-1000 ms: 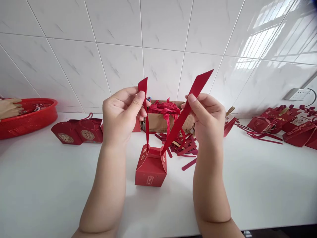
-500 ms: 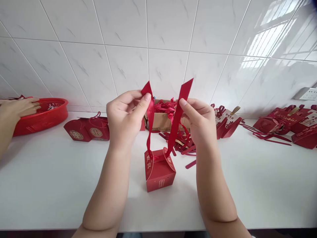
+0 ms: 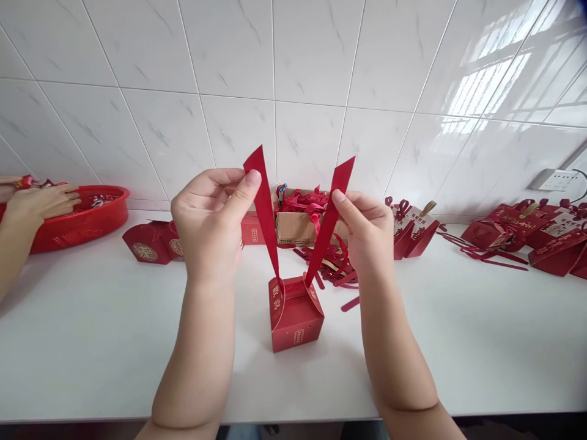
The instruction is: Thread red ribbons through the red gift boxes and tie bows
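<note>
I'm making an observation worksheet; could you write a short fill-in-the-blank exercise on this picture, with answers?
1. The left hand and right hand hold up ____ ends of red ribbon.
2. A small red box stands on the ____ table.
3. Behind it, more ribbons lie in a brown box made of ____.
4. A co-worker's hand is at the red basket on the person's ____ side.

Missing words: two; white; cardboard; left.
</note>
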Motion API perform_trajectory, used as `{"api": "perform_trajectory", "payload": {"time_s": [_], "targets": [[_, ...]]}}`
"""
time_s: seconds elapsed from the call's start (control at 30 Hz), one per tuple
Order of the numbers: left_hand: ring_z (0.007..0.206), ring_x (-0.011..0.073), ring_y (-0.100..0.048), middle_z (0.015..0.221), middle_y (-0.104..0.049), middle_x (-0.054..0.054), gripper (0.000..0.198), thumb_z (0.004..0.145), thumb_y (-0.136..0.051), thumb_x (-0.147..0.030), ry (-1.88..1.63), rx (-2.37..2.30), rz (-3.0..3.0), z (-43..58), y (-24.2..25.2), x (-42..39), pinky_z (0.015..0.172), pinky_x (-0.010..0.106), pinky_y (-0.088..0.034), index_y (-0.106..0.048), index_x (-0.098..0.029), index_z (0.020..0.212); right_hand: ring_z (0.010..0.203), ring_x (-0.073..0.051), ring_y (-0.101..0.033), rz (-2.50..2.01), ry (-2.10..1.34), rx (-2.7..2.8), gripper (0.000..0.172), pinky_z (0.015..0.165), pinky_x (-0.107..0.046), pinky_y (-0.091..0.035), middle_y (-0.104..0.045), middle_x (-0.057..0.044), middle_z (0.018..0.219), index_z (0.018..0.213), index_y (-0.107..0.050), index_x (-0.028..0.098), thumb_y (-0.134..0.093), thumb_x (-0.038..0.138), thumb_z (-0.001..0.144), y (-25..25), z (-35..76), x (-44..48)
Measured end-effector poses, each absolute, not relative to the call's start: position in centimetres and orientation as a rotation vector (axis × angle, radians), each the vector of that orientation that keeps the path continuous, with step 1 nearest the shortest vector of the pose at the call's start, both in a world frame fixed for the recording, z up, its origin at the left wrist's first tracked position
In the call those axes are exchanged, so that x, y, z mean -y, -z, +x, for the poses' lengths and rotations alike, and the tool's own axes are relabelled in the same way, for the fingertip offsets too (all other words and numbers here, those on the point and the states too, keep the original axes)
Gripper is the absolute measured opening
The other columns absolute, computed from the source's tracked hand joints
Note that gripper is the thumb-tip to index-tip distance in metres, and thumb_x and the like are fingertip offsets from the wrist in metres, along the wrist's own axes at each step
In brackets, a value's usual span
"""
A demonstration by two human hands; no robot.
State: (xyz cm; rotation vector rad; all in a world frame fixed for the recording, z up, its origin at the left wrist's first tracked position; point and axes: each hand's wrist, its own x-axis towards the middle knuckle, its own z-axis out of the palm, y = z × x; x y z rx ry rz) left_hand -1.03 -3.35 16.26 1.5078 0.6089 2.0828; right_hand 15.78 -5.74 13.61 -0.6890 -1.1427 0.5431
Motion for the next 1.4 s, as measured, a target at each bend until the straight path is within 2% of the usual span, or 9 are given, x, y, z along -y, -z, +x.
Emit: {"api": "perform_trajectory", "payload": {"time_s": [0.17, 0.43, 0.73, 0.87, 1.03, 1.17, 1.3, 1.4], "targets": [[0.067, 0.0105, -0.059, 0.068, -0.065, -0.004, 0.009, 0.073, -0.078, -0.021, -2.027, -0.458, 1.429, -1.2, -16.3, 3.7, 0.064, 0.029, -0.050, -0.070, -0.024, 0.073, 0.070, -0.013, -0.063, -0.731, -0.437, 1.146, 0.017, 0.065, -0.028, -0.052, -0.068, 0.001, 0.072, 0.075, -0.073, 0.023, -0.071, 0.040, 0.078, -14.0, 16.1, 6.8], [0.081, 0.0164, -0.067, 0.077, -0.070, -0.002, 0.017, 0.074, -0.077, -0.037, -1.845, -0.529, 1.500, 0.5, -15.7, 4.0, 0.063, 0.029, -0.053, -0.066, -0.025, 0.079, 0.071, -0.015, -0.063, -0.711, -0.468, 1.151, 0.018, 0.064, -0.029, -0.052, -0.068, 0.000, 0.071, 0.076, -0.074, 0.024, -0.072, 0.042, 0.076, -14.2, 15.4, 7.4], [0.080, 0.0160, -0.068, 0.079, -0.071, -0.003, 0.013, 0.074, -0.078, -0.035, -1.835, -0.499, 1.523, 1.1, -15.7, 5.8, 0.066, 0.031, -0.055, -0.069, -0.027, 0.080, 0.071, -0.016, -0.065, -0.762, -0.412, 1.192, 0.022, 0.057, -0.029, -0.052, -0.066, 0.000, 0.069, 0.082, -0.074, 0.026, -0.066, 0.047, 0.081, -14.1, 15.1, 8.3], [0.078, 0.0142, -0.067, 0.078, -0.071, -0.003, 0.012, 0.073, -0.079, -0.033, -1.836, -0.432, 1.504, 1.6, -15.4, 5.2, 0.072, 0.031, -0.057, -0.070, -0.026, 0.078, 0.067, -0.015, -0.065, -0.729, -0.462, 1.214, 0.023, 0.058, -0.029, -0.053, -0.067, 0.000, 0.071, 0.082, -0.073, 0.024, -0.064, 0.045, 0.083, -14.1, 14.6, 8.0], [0.080, 0.0149, -0.068, 0.080, -0.071, -0.003, 0.009, 0.073, -0.079, -0.031, -1.778, -0.378, 1.571, 2.7, -15.2, 5.0, 0.073, 0.031, -0.056, -0.071, -0.027, 0.077, 0.073, -0.016, -0.066, -0.723, -0.510, 1.273, 0.021, 0.062, -0.028, -0.054, -0.068, -0.001, 0.073, 0.082, -0.072, 0.023, -0.066, 0.043, 0.082, -14.1, 13.8, 8.0], [0.076, 0.0145, -0.068, 0.076, -0.070, -0.004, 0.008, 0.074, -0.078, -0.029, -1.820, -0.432, 1.582, 2.9, -15.2, 4.9, 0.069, 0.030, -0.055, -0.071, -0.026, 0.077, 0.067, -0.014, -0.062, -0.717, -0.576, 1.379, 0.027, 0.059, -0.026, -0.051, -0.063, 0.001, 0.067, 0.081, -0.070, 0.022, -0.067, 0.048, 0.080, -14.2, 13.6, 8.2], [0.069, 0.0106, -0.065, 0.072, -0.069, -0.004, 0.008, 0.073, -0.079, -0.025, -1.892, -0.396, 1.609, 2.5, -15.2, 4.3, 0.065, 0.027, -0.054, -0.073, -0.025, 0.078, 0.058, -0.009, -0.053, -0.699, -0.628, 1.451, 0.038, 0.053, -0.024, -0.044, -0.053, 0.002, 0.062, 0.074, -0.066, 0.020, -0.058, 0.055, 0.085, -14.4, 14.1, 8.1], [0.059, 0.0084, -0.061, 0.065, -0.065, -0.006, 0.030, 0.067, -0.084, -0.022, -1.932, -0.379, 1.618, 2.3, -15.2, 3.7, 0.056, 0.024, -0.051, -0.072, -0.028, 0.094, 0.053, -0.007, -0.044, -0.718, -0.673, 1.513, 0.036, 0.047, -0.022, -0.036, -0.048, 0.003, 0.061, 0.073, -0.064, 0.019, -0.062, 0.054, 0.082, -14.4, 14.6, 8.0]]}}
